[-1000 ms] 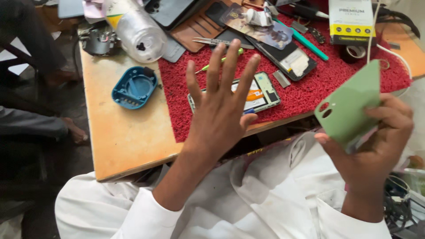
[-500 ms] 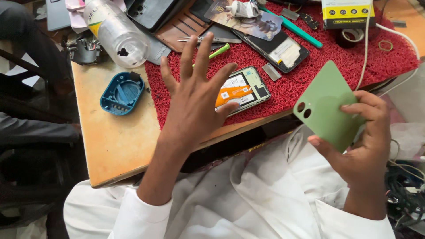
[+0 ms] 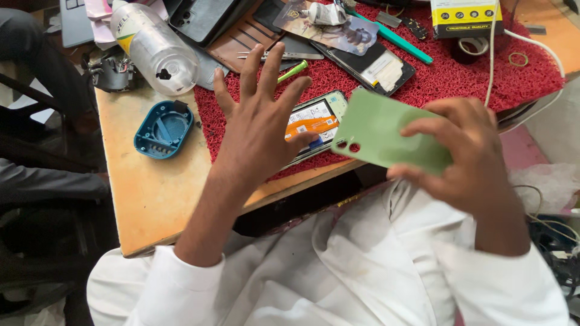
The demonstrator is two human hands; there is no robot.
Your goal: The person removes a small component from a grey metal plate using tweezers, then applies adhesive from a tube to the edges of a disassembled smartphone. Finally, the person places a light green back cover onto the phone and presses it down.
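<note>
right hand (image 3: 465, 151) pinched a pale green phone back cover (image 3: 386, 136), smooth matte plastic, flat with rounded corners, two camera holes at its left end, long axis running left-right. left hand (image 3: 260, 130) hovered spread open, holding nothing, above an opened phone (image 3: 314, 118) on the nubbly red mat (image 3: 459, 75).

Person wears a loose white long-sleeved garment, thin woven cloth, creased and folded across the lap. Left sleeve cuff sits pushed up to mid-forearm, leaving the bare left hand (image 3: 257, 130) and wrist uncovered. Right sleeve ends just past the wrist of the bare right hand (image 3: 465, 160). No rings, watch or gloves visible. Faint grey smudges on the cloth near the middle.
</note>
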